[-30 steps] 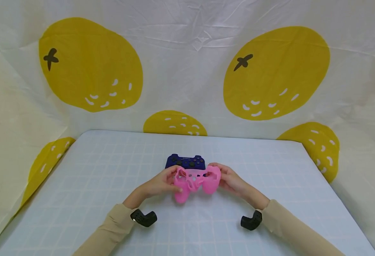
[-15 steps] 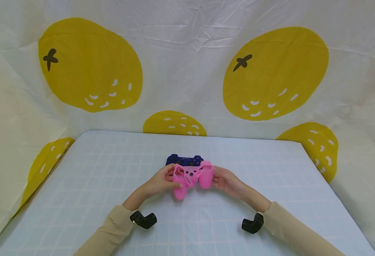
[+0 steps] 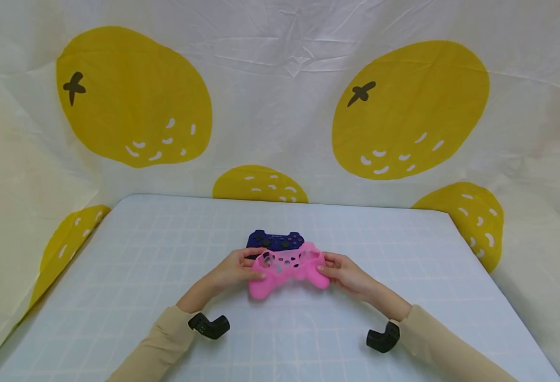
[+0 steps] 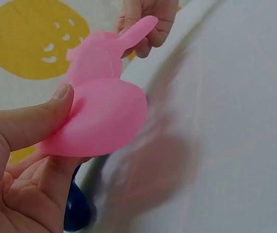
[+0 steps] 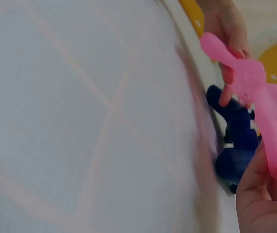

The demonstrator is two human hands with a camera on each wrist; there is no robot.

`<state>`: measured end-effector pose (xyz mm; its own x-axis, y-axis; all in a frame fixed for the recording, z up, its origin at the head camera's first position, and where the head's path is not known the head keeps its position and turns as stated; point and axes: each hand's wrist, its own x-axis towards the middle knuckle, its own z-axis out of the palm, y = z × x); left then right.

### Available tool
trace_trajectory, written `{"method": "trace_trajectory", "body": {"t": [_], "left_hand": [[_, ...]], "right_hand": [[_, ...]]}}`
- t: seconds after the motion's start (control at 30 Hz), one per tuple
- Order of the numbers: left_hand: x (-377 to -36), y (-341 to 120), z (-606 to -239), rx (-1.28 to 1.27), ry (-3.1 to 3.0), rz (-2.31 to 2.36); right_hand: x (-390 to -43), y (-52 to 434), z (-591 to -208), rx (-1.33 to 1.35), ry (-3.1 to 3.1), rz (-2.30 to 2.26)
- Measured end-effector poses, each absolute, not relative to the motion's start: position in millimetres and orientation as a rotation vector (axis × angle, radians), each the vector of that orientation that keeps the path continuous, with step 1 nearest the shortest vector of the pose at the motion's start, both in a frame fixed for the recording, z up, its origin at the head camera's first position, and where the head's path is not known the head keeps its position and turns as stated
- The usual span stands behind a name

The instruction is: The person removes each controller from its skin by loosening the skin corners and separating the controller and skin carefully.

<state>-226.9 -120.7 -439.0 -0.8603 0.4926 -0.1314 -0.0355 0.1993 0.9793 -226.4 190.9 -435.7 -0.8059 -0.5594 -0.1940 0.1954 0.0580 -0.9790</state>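
A pink, soft-looking game controller cover [image 3: 282,273] is held up between my two hands over the table. My left hand [image 3: 234,269] pinches its left grip, thumb on the near side and fingers behind, as the left wrist view shows on the pink cover [image 4: 104,116]. At the other end, my right hand [image 3: 351,277] pinches the right grip between thumb and fingers. Just behind the cover, a dark blue game controller [image 3: 274,241] lies on the table, partly hidden by the cover. In the right wrist view the blue controller [image 5: 240,131] sits apart from the cover.
A pale grid-patterned cloth covers the table [image 3: 280,345]. Behind and beside it hangs a white curtain [image 3: 270,106] printed with yellow fruit. Black wrist cameras [image 3: 209,326] are worn at both sleeves.
The right hand shifted its hold, and its thumb now lies on the front of the right grip. The cover has been spread wider and levelled. The blue controller stays put.
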Motion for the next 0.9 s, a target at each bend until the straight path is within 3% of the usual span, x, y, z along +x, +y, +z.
{"method": "trace_trajectory", "body": {"t": [0.67,0.9], "left_hand": [[-205,-96,-431,-0.042,2.518,1.767],[-206,-83,-433,0.052,2.467,1.799]], "right_hand": [[-217,204,-427,-0.44,1.99,-1.65],[-215,223,-426,-0.387,2.007,-1.66]]}}
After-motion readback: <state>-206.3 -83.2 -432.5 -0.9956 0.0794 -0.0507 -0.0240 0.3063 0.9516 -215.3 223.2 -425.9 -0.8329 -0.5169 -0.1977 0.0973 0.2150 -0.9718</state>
